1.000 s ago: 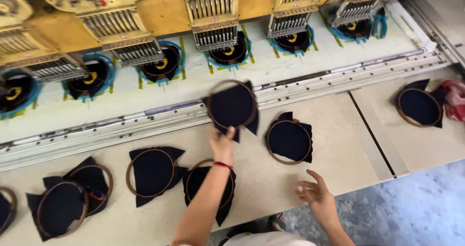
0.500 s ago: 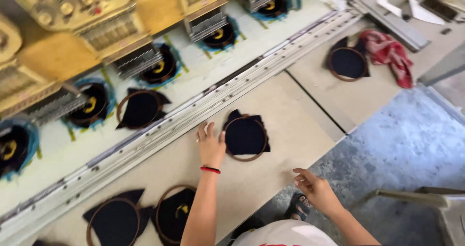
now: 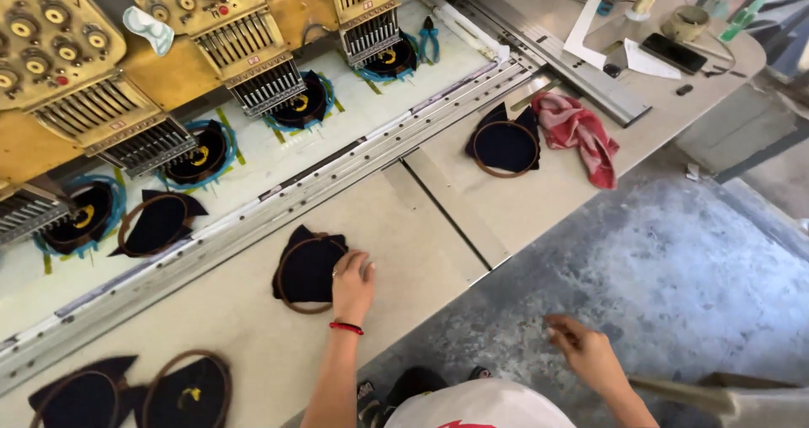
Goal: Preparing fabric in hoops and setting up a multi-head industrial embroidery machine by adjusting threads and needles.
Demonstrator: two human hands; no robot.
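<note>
A dark hooped cloth (image 3: 308,268) is pinned flat on the bench (image 3: 253,310), just below the embroidery machine's rail (image 3: 337,163), by the spread left hand (image 3: 352,283). Off the bench edge, the right hand (image 3: 586,352) hangs loosely open, empty.

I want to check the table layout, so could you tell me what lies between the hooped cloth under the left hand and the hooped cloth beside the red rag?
In the head view, only bare table top with one dark seam lies between the near hoop and the far hoop.
</note>
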